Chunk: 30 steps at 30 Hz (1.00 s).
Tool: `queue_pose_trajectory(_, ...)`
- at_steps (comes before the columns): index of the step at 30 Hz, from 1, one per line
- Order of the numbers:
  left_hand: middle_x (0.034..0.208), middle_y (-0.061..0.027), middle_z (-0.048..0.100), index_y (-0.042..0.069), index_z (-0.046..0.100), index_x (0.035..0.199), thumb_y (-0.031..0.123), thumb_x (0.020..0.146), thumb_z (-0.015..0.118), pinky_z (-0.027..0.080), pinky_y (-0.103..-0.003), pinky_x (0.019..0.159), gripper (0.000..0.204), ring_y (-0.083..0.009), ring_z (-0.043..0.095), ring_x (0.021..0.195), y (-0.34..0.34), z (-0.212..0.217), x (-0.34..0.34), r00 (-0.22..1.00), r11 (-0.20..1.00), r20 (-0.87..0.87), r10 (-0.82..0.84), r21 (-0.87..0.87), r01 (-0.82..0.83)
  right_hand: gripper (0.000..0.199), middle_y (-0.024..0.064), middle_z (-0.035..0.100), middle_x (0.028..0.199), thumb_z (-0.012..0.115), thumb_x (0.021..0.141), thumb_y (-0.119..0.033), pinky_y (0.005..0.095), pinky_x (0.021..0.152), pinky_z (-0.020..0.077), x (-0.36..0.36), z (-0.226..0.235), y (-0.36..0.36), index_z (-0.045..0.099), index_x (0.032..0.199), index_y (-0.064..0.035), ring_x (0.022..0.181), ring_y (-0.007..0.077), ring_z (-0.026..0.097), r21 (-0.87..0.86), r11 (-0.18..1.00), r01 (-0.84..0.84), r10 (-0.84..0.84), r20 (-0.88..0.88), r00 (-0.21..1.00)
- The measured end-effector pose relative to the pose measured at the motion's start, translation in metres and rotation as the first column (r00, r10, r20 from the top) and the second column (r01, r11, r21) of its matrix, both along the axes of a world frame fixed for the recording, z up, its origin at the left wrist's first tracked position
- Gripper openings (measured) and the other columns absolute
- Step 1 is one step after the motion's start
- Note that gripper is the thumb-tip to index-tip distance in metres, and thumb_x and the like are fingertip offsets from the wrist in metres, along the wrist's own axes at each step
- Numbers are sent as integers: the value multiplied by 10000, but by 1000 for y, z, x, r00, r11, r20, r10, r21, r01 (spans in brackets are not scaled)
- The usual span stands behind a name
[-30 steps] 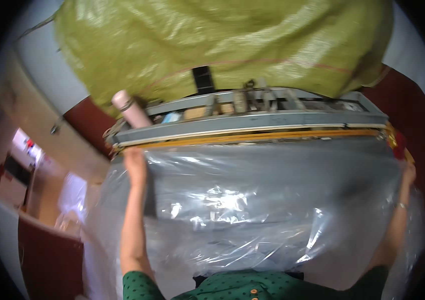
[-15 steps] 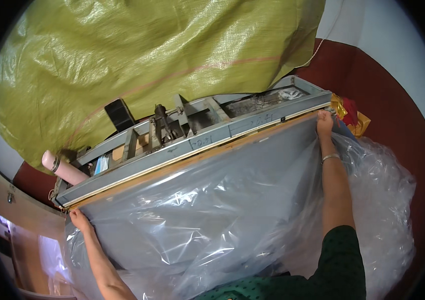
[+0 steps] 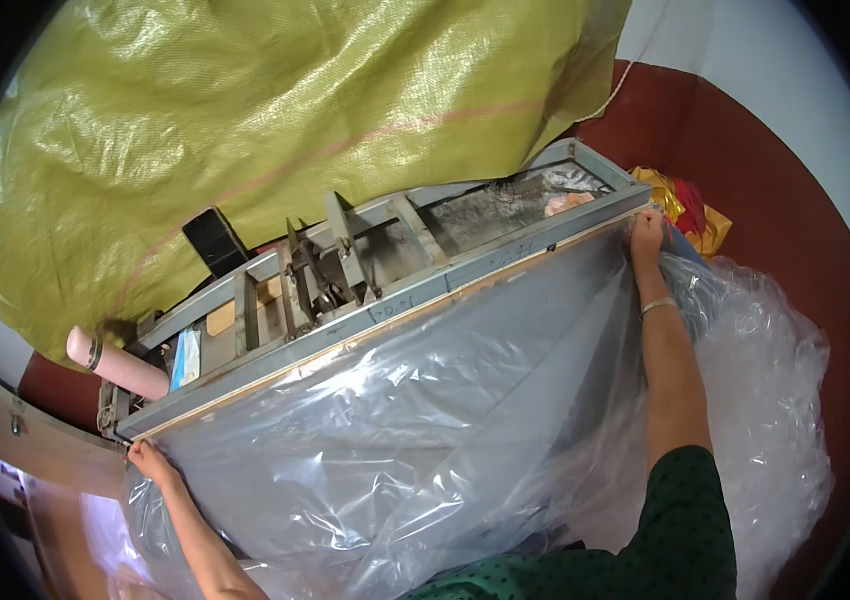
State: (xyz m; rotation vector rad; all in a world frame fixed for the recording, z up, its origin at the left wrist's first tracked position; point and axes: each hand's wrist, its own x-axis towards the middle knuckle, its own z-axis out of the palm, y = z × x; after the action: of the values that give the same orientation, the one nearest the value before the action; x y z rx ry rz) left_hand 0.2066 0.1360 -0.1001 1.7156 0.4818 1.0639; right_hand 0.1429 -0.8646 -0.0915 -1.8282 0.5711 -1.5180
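Note:
A wide sheet of clear plastic film (image 3: 365,450) is stretched between my hands, below a long grey metal frame (image 3: 415,300). My left hand (image 3: 151,462) is closed on the film's upper left corner, beside the frame's left end. At the opposite end, my right hand (image 3: 647,232) pinches the film's upper right corner in a closed grip. The film's top edge runs along a thin wooden strip (image 3: 295,372) on the frame's near side. A grey surface shows through the film. More film hangs in a loose, crumpled heap to the right of my right arm.
Inside the frame lie metal tools (image 3: 315,275) and a blue-and-white packet (image 3: 186,358). A pink bottle (image 3: 120,368) leans at its left end, and a black phone (image 3: 215,242) rests behind it. Yellow woven sheeting (image 3: 325,110) covers the back. Gold and red wrapping (image 3: 685,205) sits right.
The film's top edge has come up closer to the frame, covering more of the wooden strip. The view has shifted slightly, and both hands still hold the corners.

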Motion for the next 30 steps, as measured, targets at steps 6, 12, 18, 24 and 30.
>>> queue_pose_trajectory(6, 780, -26, 473, 71, 453, 939, 136, 841, 493, 381, -249, 491, 124, -91, 425, 576, 19, 0, -3, 982, 946, 50, 184, 260, -191, 63, 35, 514, 690, 462, 877, -120, 285, 488, 419, 3, -8, -4, 490, 864, -65, 560, 131, 495, 281, 916, -286, 257, 134, 957)
queue_pose_trajectory(12, 732, 5, 470, 80, 511, 874, 108, 859, 500, 394, -220, 529, 34, -78, 445, 607, -3, 28, -34, 911, 918, -117, -395, -78, 388, 168, 129, 566, 839, 498, 889, -180, 363, 757, 420, 6, 26, 30, 514, 931, -19, 844, 254, 534, -346, 886, 309, -373, -133, 918)
queue_pose_trajectory(18, 708, 41, 445, 70, 495, 888, 55, 883, 488, 350, -183, 549, 17, -38, 408, 612, -68, 119, -137, 885, 876, 18, -465, 157, 457, 138, 100, 566, 886, 531, 873, -134, 321, 794, 420, -5, 144, 318, 548, 932, -10, 858, 232, 541, -253, 812, -525, 494, -179, 851)
queue_pose_trajectory(24, 752, 41, 442, 74, 495, 908, 52, 873, 509, 341, -169, 613, 43, -31, 397, 668, -58, 143, -200, 922, 933, 156, -353, 128, 336, 310, 131, 604, 902, 678, 752, -220, 357, 724, 469, -57, 155, 572, 595, 965, -10, 805, 284, 585, -339, 191, -921, 823, -456, 338)
queue_pose_trajectory(30, 1222, -132, 480, -9, 447, 1171, 139, 780, 638, 378, -353, 911, 459, -263, 448, 1145, -29, 136, -211, 995, 853, -93, 35, 522, 19, 267, 29, 570, 610, 669, 793, -284, 266, 541, 406, -74, 102, 594, 635, 776, -20, 584, 80, 482, 419, -95, -903, 924, -301, -237)
